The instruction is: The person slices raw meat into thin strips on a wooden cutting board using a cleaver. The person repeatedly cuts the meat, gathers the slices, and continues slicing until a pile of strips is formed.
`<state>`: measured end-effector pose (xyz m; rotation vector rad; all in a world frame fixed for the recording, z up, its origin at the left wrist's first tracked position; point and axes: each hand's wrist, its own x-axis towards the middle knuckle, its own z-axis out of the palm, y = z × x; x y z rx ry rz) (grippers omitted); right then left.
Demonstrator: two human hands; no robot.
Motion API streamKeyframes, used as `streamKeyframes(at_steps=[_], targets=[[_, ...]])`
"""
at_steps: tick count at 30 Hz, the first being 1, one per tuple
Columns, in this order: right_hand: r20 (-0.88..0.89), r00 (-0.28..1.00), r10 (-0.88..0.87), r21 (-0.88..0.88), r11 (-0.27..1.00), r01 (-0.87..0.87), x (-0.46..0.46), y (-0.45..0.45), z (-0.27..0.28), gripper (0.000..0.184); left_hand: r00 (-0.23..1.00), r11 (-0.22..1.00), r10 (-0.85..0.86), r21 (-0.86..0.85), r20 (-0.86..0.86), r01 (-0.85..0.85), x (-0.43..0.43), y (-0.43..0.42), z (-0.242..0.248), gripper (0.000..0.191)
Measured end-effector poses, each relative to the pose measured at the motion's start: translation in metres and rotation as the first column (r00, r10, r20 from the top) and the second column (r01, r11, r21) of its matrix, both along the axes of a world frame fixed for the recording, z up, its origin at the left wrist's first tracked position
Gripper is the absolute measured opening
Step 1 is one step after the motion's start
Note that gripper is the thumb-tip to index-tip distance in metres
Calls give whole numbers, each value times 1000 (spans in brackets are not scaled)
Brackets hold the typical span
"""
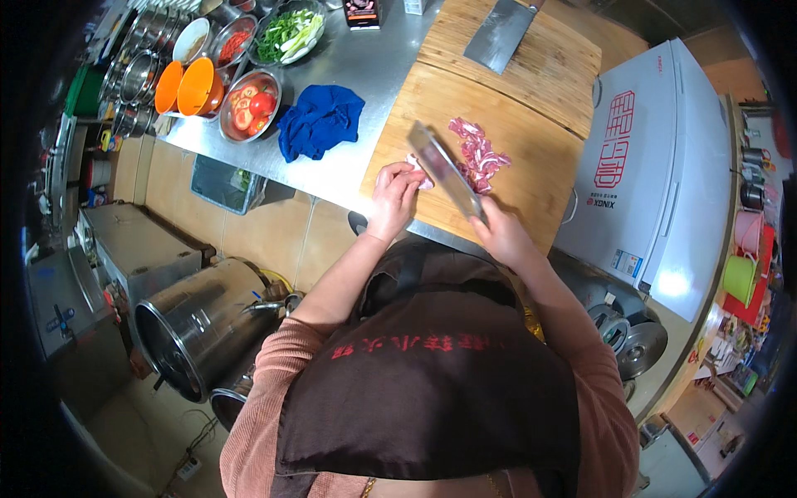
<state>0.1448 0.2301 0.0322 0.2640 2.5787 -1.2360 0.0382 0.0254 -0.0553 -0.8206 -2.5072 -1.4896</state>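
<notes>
My right hand grips the handle of a cleaver, whose blade is slightly blurred and tilts up to the left over a wooden cutting board. Just left of the blade, my left hand presses its bent fingertips on a small piece of raw meat. On the other side of the blade lies a loose heap of sliced red meat with pale fat. The blade hides the lower left part of that heap.
A second cleaver rests on another wooden board behind. Leftward on the steel counter are a blue cloth, a bowl of tomatoes, cut greens and orange bowls. A white chest freezer stands at right.
</notes>
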Motion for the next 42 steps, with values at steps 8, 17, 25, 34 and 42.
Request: streamKeyframes(at_steps=[8,17,25,34,42], targets=[[63,991,116,151,981,-124,15,-1,41,29,999,999,41,16,-7,-41,-3,3,-3,8],[2,989,148,181,973,-146,-59,-38,-5,22,997,998,69,-5,28,-68,-3,4,-6,7],[74,996,48,105,993,-56,12,-20,16,29,995,996,85,-21,51,-84,-2,5,-5,8],[-85,993,86,180,981,-70,-71,-54,-32,23,999,999,-1,-51,35,3,-1,0,-2,8],[17,998,-56,72,996,55,5,-7,13,31,995,998,15,66,94,-22,0,-3,-4,10]])
